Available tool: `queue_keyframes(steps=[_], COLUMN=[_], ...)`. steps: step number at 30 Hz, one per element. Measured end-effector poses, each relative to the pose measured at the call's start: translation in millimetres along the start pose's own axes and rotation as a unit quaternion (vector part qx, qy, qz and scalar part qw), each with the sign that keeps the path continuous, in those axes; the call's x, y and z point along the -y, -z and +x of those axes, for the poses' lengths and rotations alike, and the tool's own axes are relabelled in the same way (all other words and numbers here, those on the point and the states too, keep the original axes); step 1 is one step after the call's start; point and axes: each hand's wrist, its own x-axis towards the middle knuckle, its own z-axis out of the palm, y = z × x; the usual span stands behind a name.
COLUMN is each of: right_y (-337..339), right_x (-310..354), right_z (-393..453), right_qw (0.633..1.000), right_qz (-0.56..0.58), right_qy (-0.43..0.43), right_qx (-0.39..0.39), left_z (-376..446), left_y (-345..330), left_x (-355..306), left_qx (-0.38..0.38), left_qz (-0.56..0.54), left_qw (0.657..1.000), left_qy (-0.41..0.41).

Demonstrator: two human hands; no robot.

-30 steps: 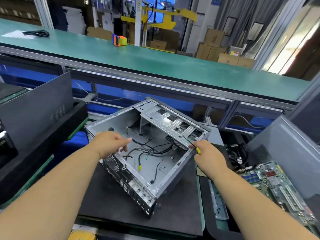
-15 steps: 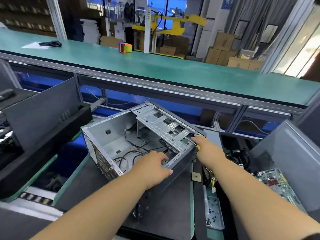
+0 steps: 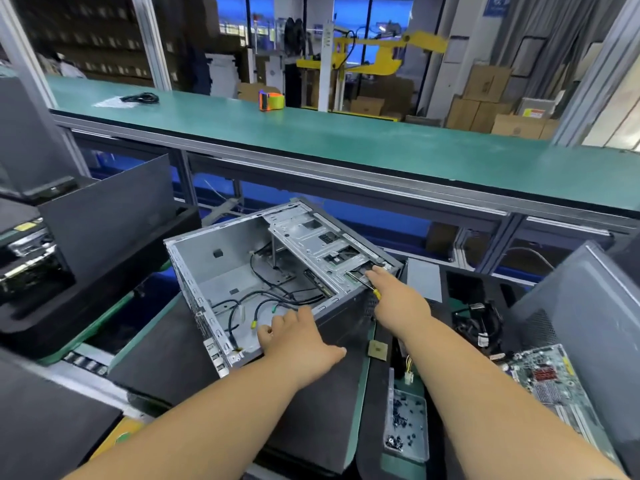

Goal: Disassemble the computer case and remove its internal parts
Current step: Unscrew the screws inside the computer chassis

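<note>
The grey computer case [image 3: 221,265] lies open on a black mat, tipped up on its near side. Inside it are loose black cables [image 3: 256,306] with yellow-green plugs and a metal drive cage [image 3: 311,237] at the far right. My left hand [image 3: 301,341] grips the near side wall, fingers inside and thumb outside. My right hand [image 3: 398,299] holds a yellow-handled screwdriver [image 3: 376,294], its shaft lying on the cage's near corner. That hand's index finger reaches onto the cage.
A removed motherboard [image 3: 547,379] lies at the right by a leaning grey side panel [image 3: 571,306]. Near my right forearm are a screw tray [image 3: 405,427], a processor chip [image 3: 377,349] and a cable bundle [image 3: 478,323]. Black panels [image 3: 104,209] stand left. A green conveyor [image 3: 346,143] runs behind.
My left hand left the case's rear corner and took hold of the near side wall. The case has turned and tipped up. My right hand stayed at the drive cage with the screwdriver.
</note>
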Motion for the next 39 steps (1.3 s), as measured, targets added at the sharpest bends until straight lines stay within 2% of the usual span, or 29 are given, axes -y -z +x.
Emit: queue_keyframes(steps=[5,9,14,17,24,26,30,32,36,39], right_y=[1,0,-9,-9,14,24,39,38,28,19], right_x=[-1,0,6,11,31,36,39,38,28,25], right_z=[-5,-15,-40,-51,-64,-59,-45,-39,-23,-16], right_qw=[1.0,1.0,0.999,0.998,0.999,0.998,0.993,0.995,0.999,0.996], right_qz=[-0.008,-0.003,-0.003,-0.005,-0.031,-0.044,0.038,0.04,0.006,-0.069], right_qy=[0.008,0.006,0.031,0.059,0.035,0.034,0.039,0.041,0.036,0.05], right_qx=[0.004,0.005,0.017,0.026,0.017,0.037,0.101,0.087,-0.01,-0.002], left_z=[1,3,8,11,23,29,38,43,54,63], left_y=[-1,8,19,25,36,38,43,47,54,58], left_x=[6,18,48,68,113,122,137,145,159,173], left_qx=[-0.012,-0.023,-0.074,-0.103,-0.081,-0.075,-0.087,-0.089,-0.084,-0.073], left_qz=[-0.016,-0.08,-0.154,-0.175,-0.203,-0.197,-0.203,-0.207,-0.192,-0.197], left_qw=[1.0,0.996,0.982,0.976,0.976,0.978,0.974,0.973,0.975,0.972], left_qy=[-0.003,0.025,0.074,0.075,0.016,-0.005,-0.044,-0.057,-0.076,-0.1])
